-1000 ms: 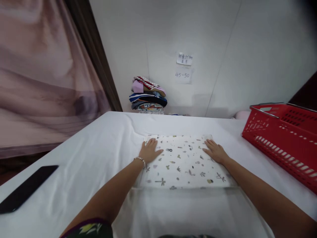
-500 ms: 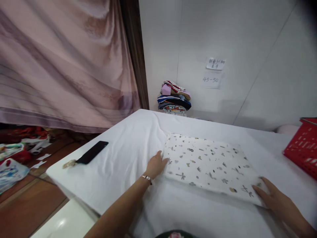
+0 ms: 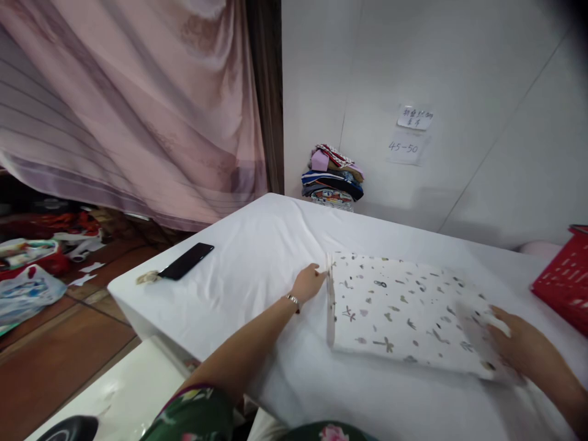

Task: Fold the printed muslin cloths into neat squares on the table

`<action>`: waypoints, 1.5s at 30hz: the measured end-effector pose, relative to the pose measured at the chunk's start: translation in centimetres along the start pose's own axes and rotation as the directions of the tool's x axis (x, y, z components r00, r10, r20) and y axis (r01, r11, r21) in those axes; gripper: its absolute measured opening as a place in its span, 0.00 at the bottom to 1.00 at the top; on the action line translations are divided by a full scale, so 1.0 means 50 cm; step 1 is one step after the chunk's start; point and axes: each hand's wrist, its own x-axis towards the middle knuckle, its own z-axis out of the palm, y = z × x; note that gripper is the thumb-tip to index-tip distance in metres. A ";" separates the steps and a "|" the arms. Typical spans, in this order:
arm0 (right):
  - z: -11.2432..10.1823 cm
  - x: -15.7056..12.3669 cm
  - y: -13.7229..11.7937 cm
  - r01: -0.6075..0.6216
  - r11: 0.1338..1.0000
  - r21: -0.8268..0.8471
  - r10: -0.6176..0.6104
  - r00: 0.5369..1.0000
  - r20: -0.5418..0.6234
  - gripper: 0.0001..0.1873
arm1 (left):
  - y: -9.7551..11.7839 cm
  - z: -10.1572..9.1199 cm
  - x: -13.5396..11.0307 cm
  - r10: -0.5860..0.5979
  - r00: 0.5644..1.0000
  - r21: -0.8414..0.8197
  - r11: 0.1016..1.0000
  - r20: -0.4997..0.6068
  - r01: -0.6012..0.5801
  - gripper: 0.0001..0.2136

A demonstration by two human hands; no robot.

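Observation:
A folded white cloth (image 3: 404, 312) with small grey, black and tan prints lies on the white-covered table in front of me. At its left edge, where the layers stand up a little, my left hand (image 3: 310, 283) has its fingertips closed on the cloth. My right hand (image 3: 517, 340) grips the right end, which is lifted and bent inward. Motion blurs that corner, and the fingers under it are hidden.
A black phone (image 3: 188, 262) with a tassel lies on the table's (image 3: 261, 263) left side. Folded fabrics (image 3: 333, 177) are piled at the back by the wall. A red basket (image 3: 563, 282) stands at right. A pink curtain (image 3: 184, 110) hangs at left, above bags (image 3: 32, 294) on the floor.
My right hand has lifted the cloth's right end and bent it inward. My left hand has shifted up along the left edge and drawn its fingers together. The view has turned slightly.

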 end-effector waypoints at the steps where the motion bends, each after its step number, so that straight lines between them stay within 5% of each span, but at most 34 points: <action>1: 0.006 0.014 -0.065 0.026 0.999 0.044 -0.027 1.000 0.013 0.27 | 0.004 -0.001 0.032 -0.015 1.000 -0.014 1.000 -0.010 0.015 0.18; 4: 0.044 0.059 -0.273 0.190 0.951 0.246 -0.224 0.967 0.121 0.21 | 0.022 0.017 0.110 -0.073 0.997 -0.063 0.995 -0.031 0.071 0.17; 8: 0.128 0.124 -0.503 0.350 0.877 0.330 -0.419 0.893 0.166 0.18 | 0.033 0.051 0.155 -0.135 0.989 -0.143 0.982 -0.055 0.126 0.18; 13: 0.231 0.207 -0.645 0.498 0.820 0.281 -0.553 0.816 0.166 0.20 | 0.013 0.060 0.173 -0.139 0.990 -0.227 0.965 -0.029 0.129 0.15; 18: 0.277 0.247 -0.659 0.517 0.808 0.283 -0.581 0.779 0.236 0.17 | -0.003 0.048 0.193 -0.092 0.987 -0.332 0.934 0.129 0.131 0.09; 25: 0.270 0.246 -0.649 0.481 0.778 0.405 -0.590 0.780 0.208 0.11 | -0.004 0.048 0.208 -0.072 0.967 -0.454 0.872 0.244 0.180 0.08; 29: 0.261 0.244 -0.654 0.383 0.729 0.567 -0.594 0.766 0.247 0.14 | -0.013 0.061 0.215 -0.067 0.977 -0.478 0.864 0.201 0.158 0.06; 37: 0.279 0.273 -0.662 0.257 0.765 0.590 -0.541 0.754 0.372 0.17 | -0.019 0.069 0.218 -0.061 0.997 -0.442 0.894 0.049 0.077 0.12; 42: 0.287 0.288 -0.670 0.345 0.749 0.566 -0.581 0.753 0.308 0.18 | -0.006 0.054 0.202 0.001 1.000 -0.411 0.911 -0.026 -0.012 0.11; 45: 0.281 0.285 -0.669 0.405 0.706 0.581 -0.634 0.727 0.264 0.09 | -0.001 0.048 0.198 0.032 0.999 -0.393 0.919 -0.036 -0.044 0.11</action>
